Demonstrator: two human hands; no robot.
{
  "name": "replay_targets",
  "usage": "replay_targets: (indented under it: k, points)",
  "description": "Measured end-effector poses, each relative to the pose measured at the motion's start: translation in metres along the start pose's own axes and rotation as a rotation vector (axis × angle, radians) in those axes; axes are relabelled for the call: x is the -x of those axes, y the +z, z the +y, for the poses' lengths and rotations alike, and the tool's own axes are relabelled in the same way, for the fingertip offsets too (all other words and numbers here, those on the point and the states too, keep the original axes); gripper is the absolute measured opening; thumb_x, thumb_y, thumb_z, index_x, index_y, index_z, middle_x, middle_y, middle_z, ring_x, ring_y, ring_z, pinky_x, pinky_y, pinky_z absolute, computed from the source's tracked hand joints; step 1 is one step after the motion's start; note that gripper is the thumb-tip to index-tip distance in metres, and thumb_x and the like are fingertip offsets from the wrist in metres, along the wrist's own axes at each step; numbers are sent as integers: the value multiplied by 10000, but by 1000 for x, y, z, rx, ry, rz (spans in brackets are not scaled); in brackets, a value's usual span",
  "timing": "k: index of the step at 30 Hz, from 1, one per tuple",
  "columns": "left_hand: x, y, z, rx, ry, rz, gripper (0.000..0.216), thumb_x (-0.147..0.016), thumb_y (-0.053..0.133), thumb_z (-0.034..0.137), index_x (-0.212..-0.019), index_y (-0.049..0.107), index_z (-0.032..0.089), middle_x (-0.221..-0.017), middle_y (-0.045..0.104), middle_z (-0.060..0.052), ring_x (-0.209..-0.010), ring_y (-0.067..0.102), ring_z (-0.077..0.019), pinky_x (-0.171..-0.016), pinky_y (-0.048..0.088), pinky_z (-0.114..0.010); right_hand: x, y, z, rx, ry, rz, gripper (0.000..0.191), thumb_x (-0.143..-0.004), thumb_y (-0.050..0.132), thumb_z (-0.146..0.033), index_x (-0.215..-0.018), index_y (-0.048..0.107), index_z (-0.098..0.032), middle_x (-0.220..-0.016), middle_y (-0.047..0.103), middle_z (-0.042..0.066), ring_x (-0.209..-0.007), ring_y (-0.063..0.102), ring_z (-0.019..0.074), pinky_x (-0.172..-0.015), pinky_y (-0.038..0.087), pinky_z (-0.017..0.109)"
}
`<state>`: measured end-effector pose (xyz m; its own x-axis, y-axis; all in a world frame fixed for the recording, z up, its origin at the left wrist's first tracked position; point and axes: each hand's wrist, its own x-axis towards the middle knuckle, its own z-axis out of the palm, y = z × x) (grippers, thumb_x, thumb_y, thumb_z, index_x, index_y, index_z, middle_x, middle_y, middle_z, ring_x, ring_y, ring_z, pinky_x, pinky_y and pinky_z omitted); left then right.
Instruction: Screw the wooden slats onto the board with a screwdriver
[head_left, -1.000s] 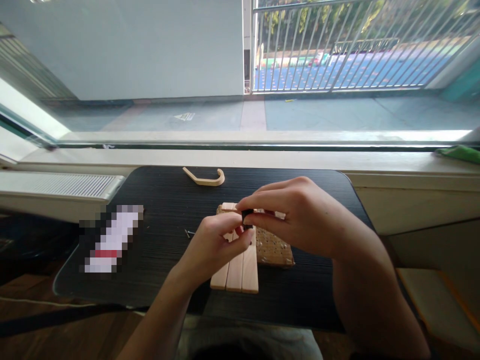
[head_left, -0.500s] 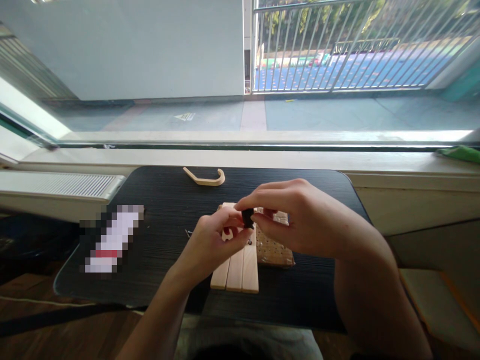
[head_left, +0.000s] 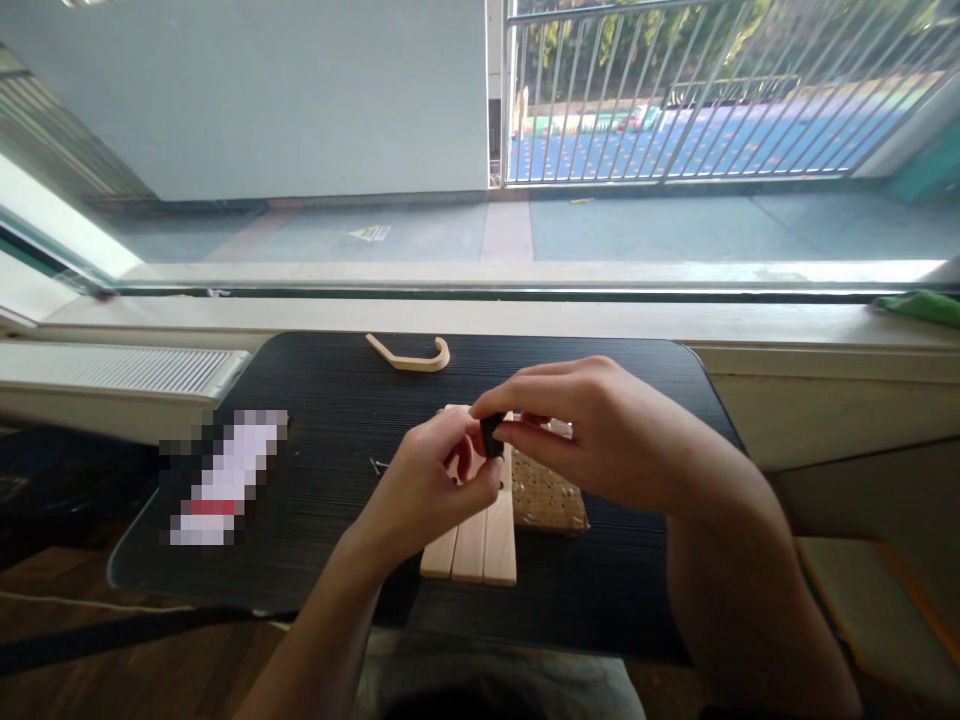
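We've a small black blocky part (head_left: 491, 438) pinched btwn fingers of our L hand (head_left: 431, 465) & R hand (head_left: 592, 420), prob. for 2-sided control, above three pale wooden slats (head_left: 469, 550). Brown perforated wrapped slab (head_left: 551, 500) at slats' 3 o'clock, seemingly propping them; pale J-shaped wooden strip (head_left: 412, 363) at 11.

Daylight pours through the window (head_left: 450, 235) up top, brightening the knuckles of the right hand (head_left: 585, 425); the lower corners sink into dimness, and coarse pixels blur a patch (head_left: 225, 480) at left.
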<state>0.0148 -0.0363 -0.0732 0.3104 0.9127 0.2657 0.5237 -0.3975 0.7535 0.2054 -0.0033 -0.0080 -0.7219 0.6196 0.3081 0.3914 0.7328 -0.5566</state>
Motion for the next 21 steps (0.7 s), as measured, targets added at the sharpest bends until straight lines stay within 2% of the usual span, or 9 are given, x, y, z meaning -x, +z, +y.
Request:
replay_targets:
  k: [21]
  points:
    - [-2, 0, 3, -31, 44, -21, 115, -787, 548, 126, -721, 476, 186, -653, 450, 54, -590, 443, -87, -564, 360, -230, -1, 3, 2, 50, 27, 37, 58, -890, 619, -184, -915, 667, -164, -790, 681, -2, -684, 586, 109, -644, 379, 240]
